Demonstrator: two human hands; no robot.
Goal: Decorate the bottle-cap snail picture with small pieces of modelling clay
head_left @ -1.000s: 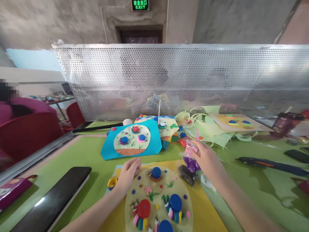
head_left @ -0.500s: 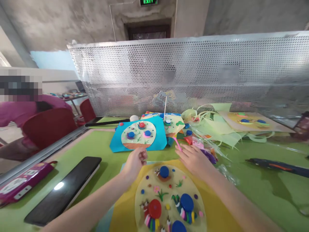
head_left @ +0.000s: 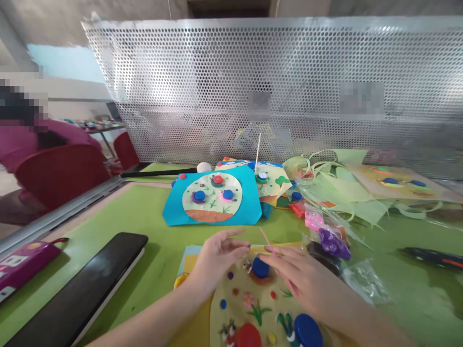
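Your right hand [head_left: 306, 279] held a slim pink stick [head_left: 266, 240] in its fingers, above the cream disc [head_left: 231, 311] near its upper blue cap [head_left: 261, 268]. Your left hand [head_left: 214, 260] curved beside that cap; whether its fingers pinched anything, I couldn't tell. The disc lay on the bench [head_left: 144, 207].

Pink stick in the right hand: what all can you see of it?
The pink stick looks thin and straight, perhaps plastic. It slants through the right hand, whose fingers hide its middle; the upper tip pokes out freely, pointing away from the person. Whether its lower end touches the cream artwork cannot be told.
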